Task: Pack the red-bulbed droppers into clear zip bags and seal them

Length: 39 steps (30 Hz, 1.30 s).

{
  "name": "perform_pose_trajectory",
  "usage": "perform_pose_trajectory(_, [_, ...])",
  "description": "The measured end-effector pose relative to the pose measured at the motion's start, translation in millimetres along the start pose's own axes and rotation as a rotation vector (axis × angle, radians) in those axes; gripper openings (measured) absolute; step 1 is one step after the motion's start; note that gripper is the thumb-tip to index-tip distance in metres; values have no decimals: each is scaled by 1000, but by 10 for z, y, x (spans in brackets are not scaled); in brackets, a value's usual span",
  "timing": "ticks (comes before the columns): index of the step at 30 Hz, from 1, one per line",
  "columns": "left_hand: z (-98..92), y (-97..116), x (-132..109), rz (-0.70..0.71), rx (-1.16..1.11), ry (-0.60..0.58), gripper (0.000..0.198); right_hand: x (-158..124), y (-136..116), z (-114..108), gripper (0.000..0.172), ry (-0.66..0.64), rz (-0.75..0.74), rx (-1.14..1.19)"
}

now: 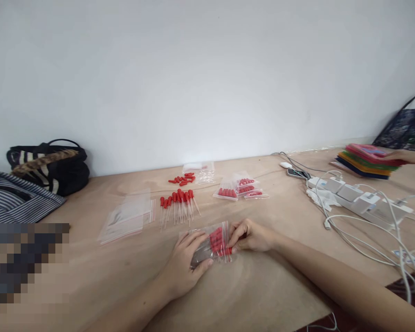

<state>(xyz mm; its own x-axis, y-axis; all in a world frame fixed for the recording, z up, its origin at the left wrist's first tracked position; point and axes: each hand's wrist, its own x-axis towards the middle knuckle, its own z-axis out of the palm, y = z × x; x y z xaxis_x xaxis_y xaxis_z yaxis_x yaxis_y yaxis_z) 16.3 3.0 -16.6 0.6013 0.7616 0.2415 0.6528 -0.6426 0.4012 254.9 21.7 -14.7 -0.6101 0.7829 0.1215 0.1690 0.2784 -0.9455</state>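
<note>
Bag (206,249): held low at the near middle of the table (263,286), at five o'clock from the droppers (180,203); red heads (216,239) are bunched by its mouth (225,229), which is turned toward three o'clock.
Left hand (188,263): loosely spread, laid over the tail of the bag; if pressed too hard, the contents could be bent.
Right hand (248,236): nearly closed, the bag's edge pinched between thumb and fingertips (whether a red head is gripped too cannot be told).
Mouth: a red head is seen right beside it; if caught there, a gap could be left and the contents spilled.
Droppers: piled at eleven o'clock from the bag; could be scattered if brushed by the left fingers.
Flat bags (126,219): stacked at ten o'clock; being light, could be knocked askew.
Filled bags (226,192): overlapped at one o'clock; could be miscounted.
Cables (358,251): looped at three o'clock; could be snagged by the right forearm.
</note>
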Motion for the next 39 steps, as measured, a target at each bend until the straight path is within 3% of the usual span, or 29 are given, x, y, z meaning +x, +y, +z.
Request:
perform_pose_trajectory(3, [-9,5,-6,-8,-3,-6,42,47,-4,-10,21,-30,-34,74])
perform_pose_trajectory(8, [-19,18,-6,11,-23,3,40,5,35,27,23,-40,104,174])
perform_pose_trajectory(16, [-28,21,-9,25,-62,-20,43,-42,-4,81,21,13,-25,59])
perform_pose_trajectory(26, [-54,98,8,58,-164,-74,42,-61,-55,-15,16,-123,23,132])
perform_pose_trajectory(33, [31,243,98,145,-164,-155,48,-283,-25,35,23,-7,135,-20])
perform_pose_trajectory(39, [94,244,449,280,-1,-156,42,-453,21,-75,24,105,95,-140])
